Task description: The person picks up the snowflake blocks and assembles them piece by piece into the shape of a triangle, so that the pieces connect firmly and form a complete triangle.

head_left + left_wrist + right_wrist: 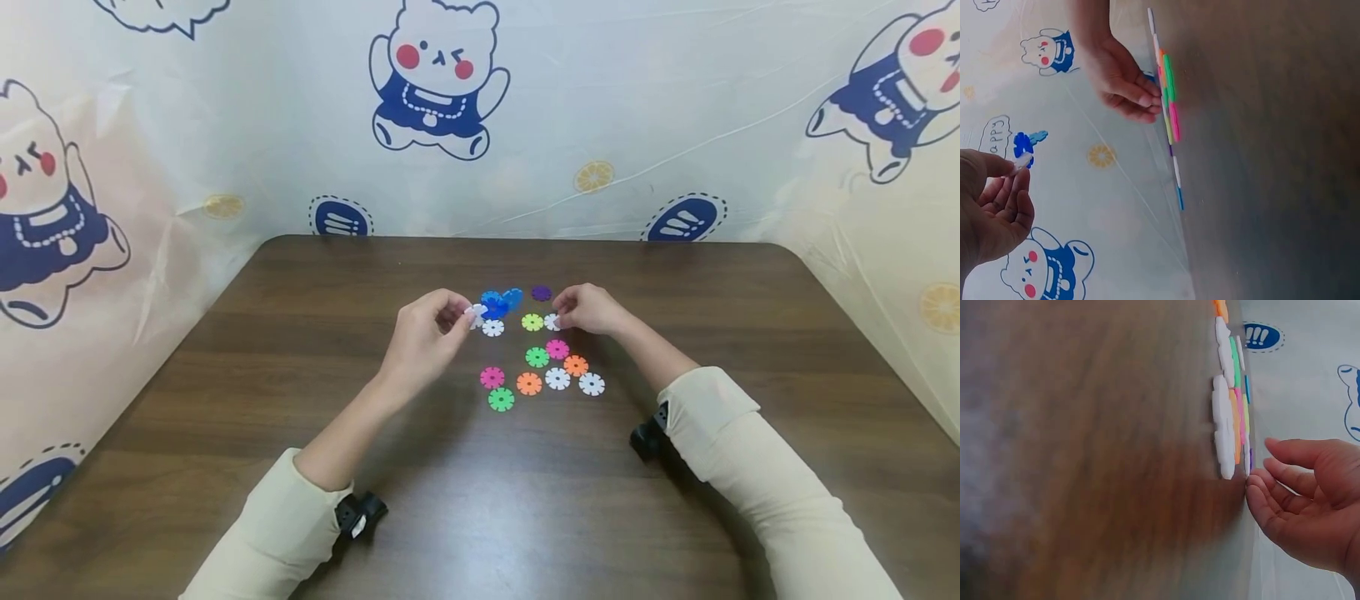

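My left hand (426,340) pinches a white notched disc (1021,161) between thumb and fingertips, above the table. A dark blue disc (1022,145) and a lighter blue one (1039,136) are joined to it, set at angles. Over at the right, my right hand (592,308) is low over the table, fingertips right at a flat white disc (551,322). In the right wrist view, the thumb of the right hand (1316,494) stands apart from its loosely bent fingers. A yellow-green disc (532,322) and a purple disc (542,292) lie near the right fingertips.
Nearer on the brown table (525,500) lie several flat discs, among them a pink disc (492,377), a green disc (501,399), an orange disc (528,383) and a white disc (592,383). A printed sheet (600,92) hangs behind the table.
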Tool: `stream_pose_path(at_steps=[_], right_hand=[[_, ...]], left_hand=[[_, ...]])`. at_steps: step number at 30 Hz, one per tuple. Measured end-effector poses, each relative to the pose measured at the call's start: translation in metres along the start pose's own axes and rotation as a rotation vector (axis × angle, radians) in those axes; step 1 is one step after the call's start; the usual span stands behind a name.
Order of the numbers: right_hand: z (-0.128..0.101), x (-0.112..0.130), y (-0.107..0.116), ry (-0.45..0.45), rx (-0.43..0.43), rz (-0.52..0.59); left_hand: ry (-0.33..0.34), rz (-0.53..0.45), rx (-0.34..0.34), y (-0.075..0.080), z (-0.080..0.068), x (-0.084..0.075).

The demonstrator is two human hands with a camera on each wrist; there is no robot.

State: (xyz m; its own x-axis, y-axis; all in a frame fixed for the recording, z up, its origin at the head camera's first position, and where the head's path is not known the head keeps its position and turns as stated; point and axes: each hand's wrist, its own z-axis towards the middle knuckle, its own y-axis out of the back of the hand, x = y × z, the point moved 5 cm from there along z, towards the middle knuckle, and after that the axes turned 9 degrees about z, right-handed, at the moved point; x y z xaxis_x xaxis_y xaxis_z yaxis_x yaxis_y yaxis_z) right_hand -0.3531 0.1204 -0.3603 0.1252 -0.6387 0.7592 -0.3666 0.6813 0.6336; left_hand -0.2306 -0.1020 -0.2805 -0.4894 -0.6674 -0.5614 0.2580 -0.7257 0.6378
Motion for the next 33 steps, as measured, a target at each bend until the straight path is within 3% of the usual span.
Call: stream_pose_path(at_steps=[19, 33], right_hand=[[0.0086, -0.0032, -0.0075, 0.009, 0.013, -0.147], [0.0031, -0.0017, -0.0069, 0.026, -0.046, -0.144]], left_hand=[[0.055, 0.006, 0.007, 0.0001, 0.0009, 0.0021], [0.049, -0.012, 0.019, -0.0024, 0.0004, 0.0009]])
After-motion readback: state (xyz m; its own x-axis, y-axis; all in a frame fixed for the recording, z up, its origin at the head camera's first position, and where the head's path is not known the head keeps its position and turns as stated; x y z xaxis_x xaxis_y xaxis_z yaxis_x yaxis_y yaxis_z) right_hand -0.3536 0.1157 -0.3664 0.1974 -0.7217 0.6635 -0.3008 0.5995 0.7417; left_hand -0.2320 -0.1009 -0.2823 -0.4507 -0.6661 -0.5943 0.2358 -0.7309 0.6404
